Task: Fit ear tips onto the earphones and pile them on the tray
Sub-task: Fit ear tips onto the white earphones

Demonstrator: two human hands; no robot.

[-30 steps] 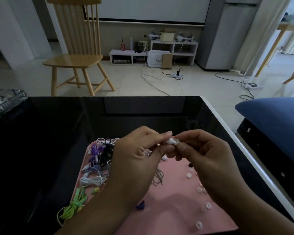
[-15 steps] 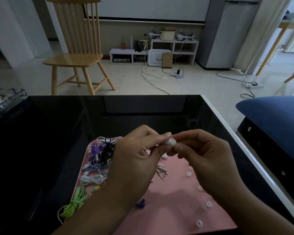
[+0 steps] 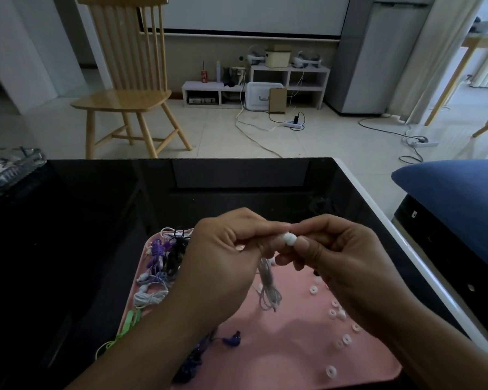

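Both hands meet above the pink tray (image 3: pixel 279 358). My left hand (image 3: pixel 223 266) pinches a white earphone (image 3: pixel 289 239) whose bundled cable (image 3: pixel 269 291) hangs down from it. My right hand (image 3: pixel 341 266) pinches the white ear tip end of that same earphone between thumb and forefinger. Several loose white ear tips (image 3: pixel 337 315) lie scattered on the tray's right side. Coiled earphones in purple (image 3: pixel 158 250), black (image 3: pixel 176 254), white (image 3: pixel 150 298) and green (image 3: pixel 130 320) are piled along the tray's left edge. A dark blue earphone (image 3: pixel 233 339) lies near the tray's front.
The tray sits on a glossy black table (image 3: pixel 96 220) with a white right edge (image 3: pixel 400 240). A glass dish (image 3: pixel 9 167) stands at the far left. A blue cushion (image 3: pixel 457 192) lies to the right, and a wooden chair (image 3: pixel 127 88) stands beyond the table.
My hands stay pressed together on the white earphone, and the fingers have shifted a little around it. The hanging cable has swung lower and straighter.
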